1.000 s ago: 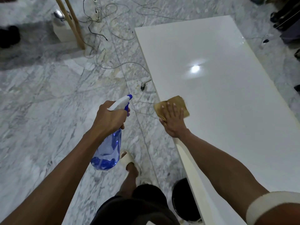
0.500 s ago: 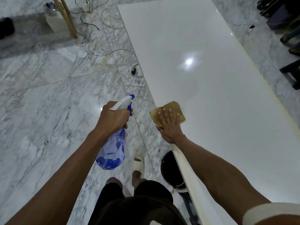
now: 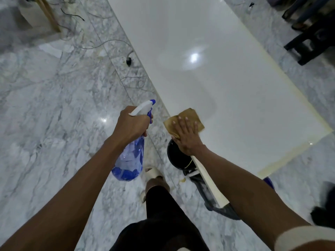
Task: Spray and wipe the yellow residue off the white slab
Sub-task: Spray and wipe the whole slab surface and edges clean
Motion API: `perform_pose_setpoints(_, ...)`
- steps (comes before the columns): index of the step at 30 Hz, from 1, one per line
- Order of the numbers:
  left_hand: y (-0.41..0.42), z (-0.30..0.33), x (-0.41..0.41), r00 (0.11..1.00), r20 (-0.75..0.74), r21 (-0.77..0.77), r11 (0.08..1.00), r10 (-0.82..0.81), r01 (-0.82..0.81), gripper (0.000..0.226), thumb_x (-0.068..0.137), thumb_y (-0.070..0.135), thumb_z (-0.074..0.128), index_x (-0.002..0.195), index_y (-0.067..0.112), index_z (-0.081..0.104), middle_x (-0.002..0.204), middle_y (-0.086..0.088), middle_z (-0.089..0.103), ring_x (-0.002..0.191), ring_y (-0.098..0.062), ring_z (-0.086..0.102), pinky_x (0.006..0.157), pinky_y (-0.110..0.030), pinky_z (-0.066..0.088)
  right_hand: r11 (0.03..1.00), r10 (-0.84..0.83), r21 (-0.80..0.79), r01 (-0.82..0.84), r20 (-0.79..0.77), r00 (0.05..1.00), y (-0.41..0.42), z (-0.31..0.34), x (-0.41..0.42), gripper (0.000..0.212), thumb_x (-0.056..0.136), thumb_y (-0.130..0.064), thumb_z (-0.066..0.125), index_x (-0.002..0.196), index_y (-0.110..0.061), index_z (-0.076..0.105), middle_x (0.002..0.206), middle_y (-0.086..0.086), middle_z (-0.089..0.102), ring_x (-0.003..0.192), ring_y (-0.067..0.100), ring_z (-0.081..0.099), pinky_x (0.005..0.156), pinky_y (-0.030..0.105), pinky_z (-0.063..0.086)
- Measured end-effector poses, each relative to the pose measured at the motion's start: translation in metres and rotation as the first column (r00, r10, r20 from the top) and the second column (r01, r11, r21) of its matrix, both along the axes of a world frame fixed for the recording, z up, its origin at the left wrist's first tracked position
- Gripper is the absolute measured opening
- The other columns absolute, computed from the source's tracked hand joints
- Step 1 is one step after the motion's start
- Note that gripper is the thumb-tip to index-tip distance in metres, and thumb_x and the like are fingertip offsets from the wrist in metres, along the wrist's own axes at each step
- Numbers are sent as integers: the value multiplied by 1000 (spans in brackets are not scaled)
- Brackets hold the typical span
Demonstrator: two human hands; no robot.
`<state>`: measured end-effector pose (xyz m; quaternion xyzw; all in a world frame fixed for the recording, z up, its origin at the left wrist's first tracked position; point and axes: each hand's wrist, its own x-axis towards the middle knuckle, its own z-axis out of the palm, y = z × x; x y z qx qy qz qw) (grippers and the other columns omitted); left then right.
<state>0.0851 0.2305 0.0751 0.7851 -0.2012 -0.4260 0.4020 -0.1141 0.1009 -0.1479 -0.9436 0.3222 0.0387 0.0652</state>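
At slab [image 3: 208,84] left edge, right hand [image 3: 187,137] flat on cloth [image 3: 190,115], left hand [image 3: 131,125] gripping spray bottle [image 3: 129,160]

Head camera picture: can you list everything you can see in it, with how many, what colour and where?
slab: one, glossy white with yellowish edges, right of centre
cloth: one, tan, flat on the slab's near left edge
spray bottle: one, clear blue with white and blue trigger head, held over the floor
floor: grey-white marble, all around
cables: several, thin, grey and black, on the floor upper left
wooden legs: two, light brown, top left
dark furniture: black, top right
round black object: one, under the slab's near edge
sandal: one, cream, on the person's foot
left hand: grips the spray bottle
right hand: flat on the cloth
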Motion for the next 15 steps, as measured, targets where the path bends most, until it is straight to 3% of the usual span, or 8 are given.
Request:
perform_pose_setpoints(8, 31, -4, -109, 998, -29, -5, 998, -55, 55, 25, 67, 8, 52, 78, 2, 74, 84, -19, 75, 57, -30, 64, 54, -35, 53, 1000, 7, 16, -6, -72, 997, 67, 4, -120, 66, 103, -55, 13, 157, -19, 26, 164, 11, 20, 151, 37, 15, 117, 62, 11)
perform_pose_setpoints(11, 42, -8, -146, 999, -21, 13, 999, -50, 51, 28, 65, 14, 53, 77, 0, 73, 84, -25, 73, 61, -38, 66, 57, -39, 53, 999, 18, 37, -14, -108, 994, 84, 7, -153, 64, 104, -54, 15, 155, -19, 30, 162, 12, 26, 149, 38, 22, 115, 63, 15)
perform_pose_setpoints(15, 60, -10, -196, 999, -9, 20, 999, -48, 48, 27, 62, 12, 51, 75, 1, 72, 82, -26, 72, 46, -25, 58, 58, -38, 52, 996, 9, 94, 2, -108, 994, 104, 13, -194, 63, 105, -53, 15, 151, -19, 41, 157, 12, 38, 143, 39, 36, 112, 62, 21)
